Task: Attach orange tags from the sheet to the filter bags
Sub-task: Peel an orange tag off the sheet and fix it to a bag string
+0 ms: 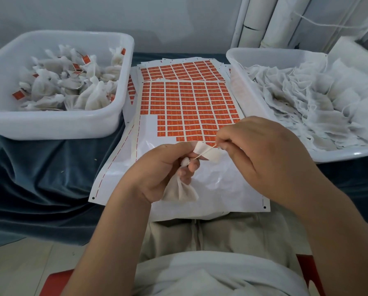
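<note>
Left hand (164,165) has its fingers curled tight round the gathered neck of a filter bag (180,192), the pouch hanging out below the palm, low over the front of the tag sheet (149,129). Right hand (262,154) is closed too, thumb and forefinger pinching the free end of the bag's thin string (206,152), which is drawn taut between the two hands. Across that string lies a small tag (214,157), showing a pale face to the camera, most likely its sticky back, though I can't be sure; the left thumb and fingertips seem to be steadying one end of it. So by my reading we're at the heart of the step: tag off the sheet, string laid across it, fold not yet closed. The next move calls for keeping the string centred and tight while the tag is folded over on itself and pressed flat, edges squared so the adhesive catches the string and not a fingertip. Then the bag would belong in the white tub (50,128) on the left, where tagged bags (89,90) are heaped. The tub (339,155) on the right holds a pile of untagged bags (302,99). Rows of orange tags (189,103) remain on the sheet, so plenty is left to do.
</note>
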A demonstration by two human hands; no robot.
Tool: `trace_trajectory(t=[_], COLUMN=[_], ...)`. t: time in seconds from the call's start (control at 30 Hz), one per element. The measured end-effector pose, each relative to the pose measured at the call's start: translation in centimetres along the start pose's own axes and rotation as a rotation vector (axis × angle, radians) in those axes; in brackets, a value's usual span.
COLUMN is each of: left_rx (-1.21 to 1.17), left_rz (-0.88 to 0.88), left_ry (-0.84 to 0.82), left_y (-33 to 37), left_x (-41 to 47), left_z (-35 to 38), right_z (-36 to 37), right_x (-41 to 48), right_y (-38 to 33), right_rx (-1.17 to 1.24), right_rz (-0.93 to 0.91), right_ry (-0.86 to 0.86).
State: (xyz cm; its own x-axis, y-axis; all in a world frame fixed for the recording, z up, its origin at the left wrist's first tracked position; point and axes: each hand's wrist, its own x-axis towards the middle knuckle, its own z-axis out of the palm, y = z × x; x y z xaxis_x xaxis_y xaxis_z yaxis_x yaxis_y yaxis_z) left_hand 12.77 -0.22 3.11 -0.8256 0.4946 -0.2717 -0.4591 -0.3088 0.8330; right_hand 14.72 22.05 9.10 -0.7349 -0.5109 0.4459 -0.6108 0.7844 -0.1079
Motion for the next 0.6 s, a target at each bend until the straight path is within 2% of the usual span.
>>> trace_trajectory(t=[0.1,0.23,0.6], left_rx=[-0.06,-0.006,-0.037], left_rz=[-0.027,-0.019,-0.052], left_ry=[-0.043,-0.133,-0.215], left_y=[-0.11,0.11,0.04], left_x=[0.11,-0.07,-0.24], left_z=[-0.49,-0.41,0.37], right_z=[0.17,0.2,0.36], right_x=[0.04,0.04,0.03], right_y=[-0.05,-0.14,-0.15], right_rx=[0.038,0.076,0.078], right_rz=[-0.031,-0.05,-0.058], right_ry=[-0.006,-0.004,0.008])
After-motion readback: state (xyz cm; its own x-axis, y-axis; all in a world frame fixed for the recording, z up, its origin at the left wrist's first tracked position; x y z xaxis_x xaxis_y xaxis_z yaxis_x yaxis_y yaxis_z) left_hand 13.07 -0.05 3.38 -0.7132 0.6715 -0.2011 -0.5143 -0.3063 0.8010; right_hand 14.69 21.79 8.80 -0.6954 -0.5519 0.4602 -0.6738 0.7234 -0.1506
